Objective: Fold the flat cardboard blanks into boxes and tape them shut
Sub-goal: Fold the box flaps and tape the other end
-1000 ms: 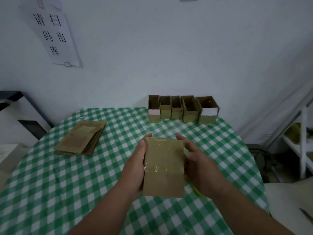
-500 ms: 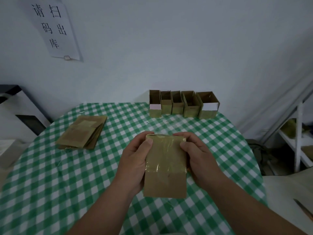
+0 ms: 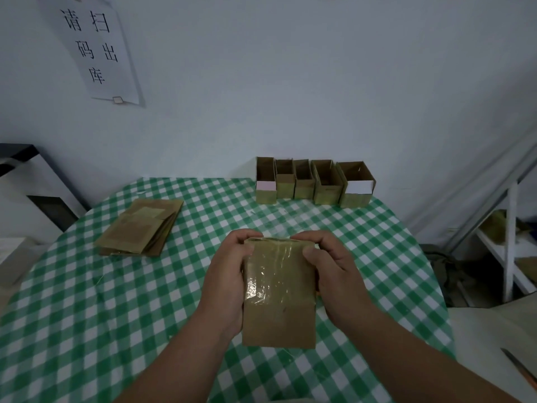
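Both hands hold a brown cardboard box over the table's near middle. Shiny clear tape covers its upper half and wraps over the far end. My left hand grips its left side, the thumb on the top left corner. On the right side my right hand grips it, with the thumb pressing the top right corner. A stack of flat cardboard blanks lies at the left of the table. Several folded boxes, open at the top, stand in a row at the far edge.
The round table has a green and white checked cloth. A white wall with a paper notice is behind it. A white shelf unit stands at the right, dark furniture at the left.
My fingers have curled over the box's far end and both thumbs have moved onto its top corners. The box sits a little closer and lower in view.
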